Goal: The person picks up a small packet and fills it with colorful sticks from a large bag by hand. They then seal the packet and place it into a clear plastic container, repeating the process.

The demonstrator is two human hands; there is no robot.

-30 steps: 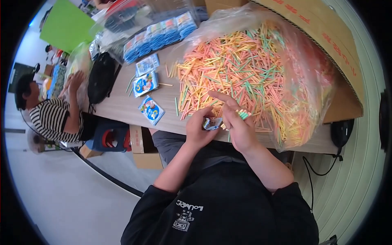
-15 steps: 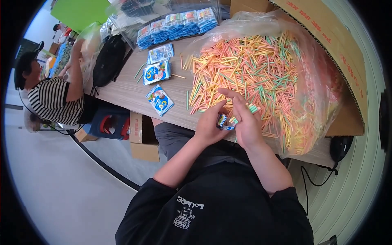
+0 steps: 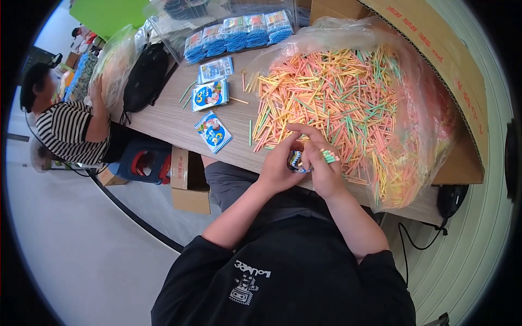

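My left hand (image 3: 276, 167) is closed around a small blue-and-white packet (image 3: 296, 162), most of which is hidden by the fingers. Several thin pastel sticks (image 3: 330, 157), green, pink and yellow, stick out of my right hand (image 3: 325, 176), which is closed on them right against the packet. Just beyond both hands lies a big heap of pink, yellow and green sticks (image 3: 326, 92) in an open clear plastic bag (image 3: 410, 108). To the left on the table are a flat blue packet (image 3: 213, 132), another blue packet (image 3: 209, 95) and a paler packet (image 3: 215, 70).
Stacks of filled packets (image 3: 234, 35) stand at the back of the table (image 3: 179, 127). A cardboard box (image 3: 446, 65) rises behind the bag. Loose green sticks (image 3: 250, 132) lie nearby. A black bag (image 3: 145, 76) separates me from a person in a striped shirt (image 3: 70, 127).
My right hand's fingers have curled in closer to the packet, and the sticks in it have shifted slightly left and down. The person at the left has lowered an arm.
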